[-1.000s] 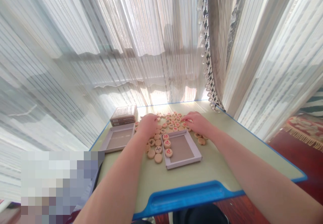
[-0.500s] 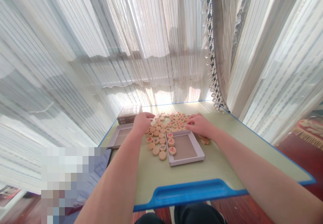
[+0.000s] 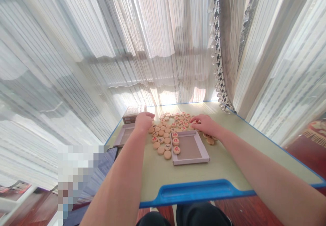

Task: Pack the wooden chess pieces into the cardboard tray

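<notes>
Round wooden Chinese chess pieces [image 3: 161, 133], some face down and others with red or black characters, lie loosely spread on the table. At their left edge is my left hand [image 3: 144, 120], fingers bent but apart, with nothing visible in it. My right hand [image 3: 205, 124] hovers over or touches pieces at the right side of the spread, fingers curved and apart; its palm side is hidden. Between my forearms sits a shallow open box tray [image 3: 203, 148]. A column of three red-marked pieces [image 3: 176, 141] lines its left wall.
A second shallow box part [image 3: 121, 137] lies left of my left hand, with a printed box [image 3: 131, 112] behind it. Several pieces [image 3: 210, 141] lie beneath my right wrist. The table's blue front edge [image 3: 196, 191] has a recess. Sheer curtains [image 3: 158, 69] hang behind.
The whole view has shifted slightly. My left hand has drawn a little left, away from the pieces. My right hand has moved slightly farther back, its fingers more spread. The three pieces in the tray stay put.
</notes>
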